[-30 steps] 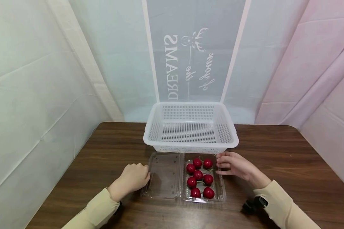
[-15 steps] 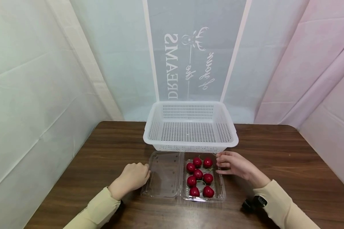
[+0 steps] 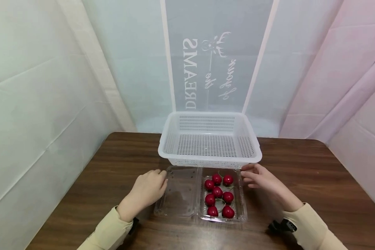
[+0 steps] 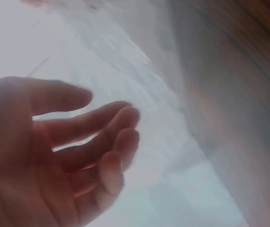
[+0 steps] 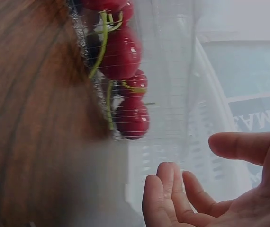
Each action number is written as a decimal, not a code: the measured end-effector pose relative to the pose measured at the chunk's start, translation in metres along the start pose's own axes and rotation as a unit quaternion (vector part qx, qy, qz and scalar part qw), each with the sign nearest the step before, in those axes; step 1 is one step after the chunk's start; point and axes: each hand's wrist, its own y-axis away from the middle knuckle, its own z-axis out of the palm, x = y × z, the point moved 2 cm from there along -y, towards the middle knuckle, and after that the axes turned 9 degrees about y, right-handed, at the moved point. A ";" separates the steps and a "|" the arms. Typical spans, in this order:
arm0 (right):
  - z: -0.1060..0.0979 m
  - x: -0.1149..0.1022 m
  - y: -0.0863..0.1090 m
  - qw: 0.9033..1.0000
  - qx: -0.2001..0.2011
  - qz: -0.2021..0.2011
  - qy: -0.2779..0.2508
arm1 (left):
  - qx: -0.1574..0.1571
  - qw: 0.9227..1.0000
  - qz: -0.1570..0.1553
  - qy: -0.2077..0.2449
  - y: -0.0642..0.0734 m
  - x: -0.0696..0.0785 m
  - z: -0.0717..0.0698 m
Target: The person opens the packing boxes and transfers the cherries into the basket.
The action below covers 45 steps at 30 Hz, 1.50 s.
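Note:
An opened clear plastic clamshell box lies on the table in the head view. Its lid (image 3: pixel 179 194) is folded out to the left, and several red cherries (image 3: pixel 217 192) with green stems lie in the box half (image 3: pixel 242 205) on the right. My left hand (image 3: pixel 148 189) is at the lid's outer left edge; in the left wrist view its fingers (image 4: pixel 97 142) are loosely bent around nothing. Beside the box's upper right corner is my right hand (image 3: pixel 265 180). The right wrist view shows its thumb and fingers (image 5: pixel 166 194) apart, with cherries behind the clear wall.
A white perforated plastic basket (image 3: pixel 209 159) stands right behind the clamshell, with nothing in it. The brown wooden table (image 3: pixel 112 163) extends to both sides. Pale fabric with mirrored lettering (image 3: pixel 190 74) hangs behind it.
Both hands have shifted slightly toward the back, the right also a little outward from the box's edge. The head view has tilted slightly. Cherries and basket stay in place.

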 end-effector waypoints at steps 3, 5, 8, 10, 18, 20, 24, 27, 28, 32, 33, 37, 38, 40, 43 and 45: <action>-0.002 -0.005 0.006 1.000 0.013 -0.014 0.020 | 0.042 0.998 0.044 0.032 -0.004 0.012 -0.008; -0.003 -0.007 0.008 0.999 0.017 -0.022 0.027 | 0.056 0.996 0.062 0.040 -0.006 0.018 -0.009; -0.003 -0.011 0.010 0.999 0.023 -0.028 0.035 | 0.066 0.994 0.080 0.046 -0.009 0.025 -0.010; -0.002 -0.012 0.011 0.998 0.028 -0.030 0.042 | 0.069 0.992 0.091 0.050 -0.012 0.030 -0.009; -0.002 -0.016 0.016 0.994 0.043 -0.052 0.086 | 0.064 0.987 0.140 0.053 -0.020 0.051 -0.003; -0.003 -0.017 0.016 0.993 0.044 -0.054 0.092 | 0.053 0.986 0.151 0.046 -0.021 0.056 -0.001; -0.004 -0.018 0.017 0.991 0.046 -0.065 0.110 | 0.027 0.986 0.162 0.037 -0.023 0.066 0.003; -0.004 -0.020 0.018 0.988 0.043 -0.083 0.123 | 0.012 0.986 0.164 0.034 -0.024 0.072 0.005; -0.004 -0.022 0.019 0.987 0.042 -0.091 0.126 | 0.009 0.986 0.165 0.033 -0.025 0.074 0.005; -0.001 -0.026 0.020 0.985 0.037 -0.107 0.131 | 0.002 0.986 0.161 0.030 -0.028 0.079 0.007; 0.000 -0.027 0.020 0.985 0.035 -0.109 0.131 | 0.001 0.987 0.160 0.031 -0.029 0.080 0.007; 0.003 -0.033 0.022 0.981 0.029 -0.119 0.151 | -0.009 0.988 0.154 0.028 -0.029 0.081 0.009; 0.003 -0.035 0.023 0.979 0.025 -0.125 0.160 | -0.011 0.988 0.153 0.027 -0.029 0.081 0.009; 0.004 -0.039 0.025 0.973 0.021 -0.137 0.185 | -0.013 0.988 0.153 0.027 -0.029 0.081 0.009; 0.006 -0.046 0.029 0.962 0.016 -0.160 0.220 | -0.008 0.987 0.158 0.024 -0.031 0.082 0.009; 0.008 -0.052 0.031 0.956 0.012 -0.171 0.237 | -0.003 0.987 0.161 0.023 -0.031 0.082 0.009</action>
